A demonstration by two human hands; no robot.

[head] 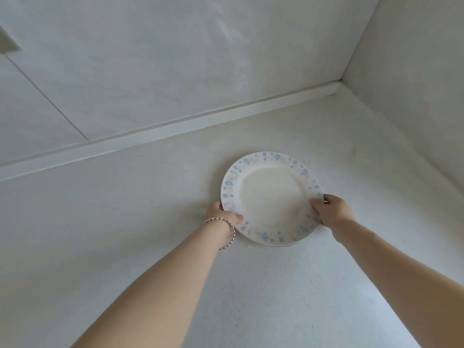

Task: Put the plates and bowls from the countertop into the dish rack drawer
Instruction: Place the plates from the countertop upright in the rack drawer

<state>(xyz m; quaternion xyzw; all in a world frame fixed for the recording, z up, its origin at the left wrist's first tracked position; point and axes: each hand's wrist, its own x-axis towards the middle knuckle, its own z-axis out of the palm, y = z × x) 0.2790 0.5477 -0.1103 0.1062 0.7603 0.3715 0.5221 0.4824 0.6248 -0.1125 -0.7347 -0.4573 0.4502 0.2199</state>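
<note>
plate [270,194] face-up, near edge maybe raised off countertop [125,234] | left hand [222,214], right hand [331,209] clamped on opposite rims

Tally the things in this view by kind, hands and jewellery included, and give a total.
Plates: 1, the flower-rimmed plate on the countertop; a second rim may peek from beneath, unclear.
Hands: 2, left hand and right hand, both on the rim.
Bracelets: 1, bracelet.
Total: 4

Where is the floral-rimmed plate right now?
In the head view the plate sits right of centre on the countertop, near the corner, with the left hand and right hand gripping its opposite rims.
</note>
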